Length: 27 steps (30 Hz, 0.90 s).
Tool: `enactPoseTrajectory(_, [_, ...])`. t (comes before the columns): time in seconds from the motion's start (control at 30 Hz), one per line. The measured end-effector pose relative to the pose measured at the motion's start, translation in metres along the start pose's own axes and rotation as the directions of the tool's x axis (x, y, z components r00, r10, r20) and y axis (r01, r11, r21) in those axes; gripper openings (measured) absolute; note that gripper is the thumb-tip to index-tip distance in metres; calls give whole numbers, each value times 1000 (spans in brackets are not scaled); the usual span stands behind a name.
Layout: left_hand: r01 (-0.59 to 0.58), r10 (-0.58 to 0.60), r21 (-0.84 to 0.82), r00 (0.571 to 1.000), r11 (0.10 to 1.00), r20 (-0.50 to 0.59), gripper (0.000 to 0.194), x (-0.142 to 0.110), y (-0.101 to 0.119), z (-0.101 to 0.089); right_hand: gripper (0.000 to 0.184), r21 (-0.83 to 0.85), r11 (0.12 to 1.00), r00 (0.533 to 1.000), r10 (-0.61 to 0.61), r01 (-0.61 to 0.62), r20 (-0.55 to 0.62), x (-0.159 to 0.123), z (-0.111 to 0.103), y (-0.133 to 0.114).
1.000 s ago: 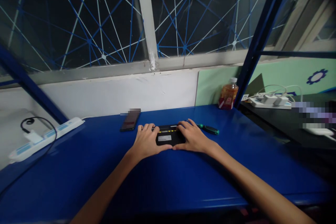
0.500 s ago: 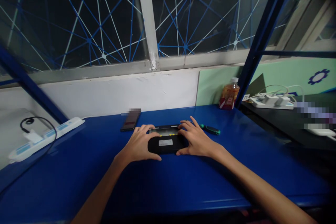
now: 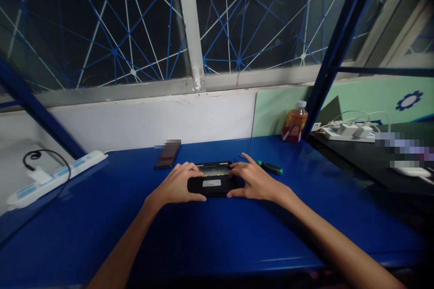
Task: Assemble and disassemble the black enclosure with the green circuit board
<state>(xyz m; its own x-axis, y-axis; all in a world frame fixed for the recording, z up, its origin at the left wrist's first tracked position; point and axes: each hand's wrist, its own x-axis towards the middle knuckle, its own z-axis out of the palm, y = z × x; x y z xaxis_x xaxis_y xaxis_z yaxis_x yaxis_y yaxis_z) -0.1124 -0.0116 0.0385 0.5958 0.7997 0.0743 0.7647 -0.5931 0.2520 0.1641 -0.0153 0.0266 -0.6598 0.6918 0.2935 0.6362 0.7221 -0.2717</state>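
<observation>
A flat black device (image 3: 200,188) with a pale label and a row of small yellow spots lies on the blue tabletop, between my two hands. My left hand (image 3: 181,183) wraps its left end, thumb along the near edge and fingers over the far part. Its right end is gripped by my right hand (image 3: 249,177), thumb at the near corner and index finger raised. Both palms hide the ends of the device. Just beyond my right hand rests a screwdriver (image 3: 271,168) with a black and green handle.
A dark phone (image 3: 168,153) lies behind my left hand. At the left sits a white power strip (image 3: 57,180) with a black cable. A drink bottle (image 3: 294,122) stands at the back right, near a blue frame post (image 3: 334,58). Another power strip (image 3: 352,133) is further right.
My right fingers have drawn closer together on the device's right end, and my left fingers have shifted slightly. The whole view has moved a little; the device stays on the table.
</observation>
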Motion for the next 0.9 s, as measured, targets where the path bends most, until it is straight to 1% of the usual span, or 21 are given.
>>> enactPoseTrajectory(0.1, [-22,22,15,1000,1000,14,72,-1,0,-1,49,55,999,1000,-1,1,1,0,-2,1])
enactPoseTrajectory(0.17, [-25,25,21,1000,999,19,73,-1,-1,-1,48,87,996,1000,6,-6,1,-1,-3,2])
enactPoseTrajectory(0.3, [-16,16,-3,1000,1000,15,59,-1,-3,-2,46,134,991,1000,23,-24,12,-1,-6,2])
enactPoseTrajectory(0.4, [-12,11,-33,1000,999,-23,50,-1,-5,-5,45,144,989,1000,14,-17,23,-1,-8,1])
enactPoseTrajectory(0.47, [-28,25,-56,998,998,-54,46,-2,-5,-7,49,127,992,1000,7,-9,20,-1,-7,1])
enactPoseTrajectory(0.57, [-50,42,-81,995,995,-93,39,-2,-4,-8,58,105,994,1000,12,-12,5,-1,-6,1])
enactPoseTrajectory(0.6, [-47,37,-87,994,995,-106,37,-2,-5,-8,58,106,994,1000,11,-11,-1,-1,-5,1])
enactPoseTrajectory(0.7, [-26,9,-115,989,993,-146,35,-2,-7,-5,46,105,994,1000,-2,5,-20,0,-4,2])
enactPoseTrajectory(0.8, [-22,-3,-149,987,989,-162,35,-2,-10,-3,42,78,997,999,5,-1,-43,1,-2,3])
enactPoseTrajectory(0.9, [-10,-28,-187,980,982,-199,31,-1,-9,-6,38,64,998,996,13,-8,-87,2,3,5])
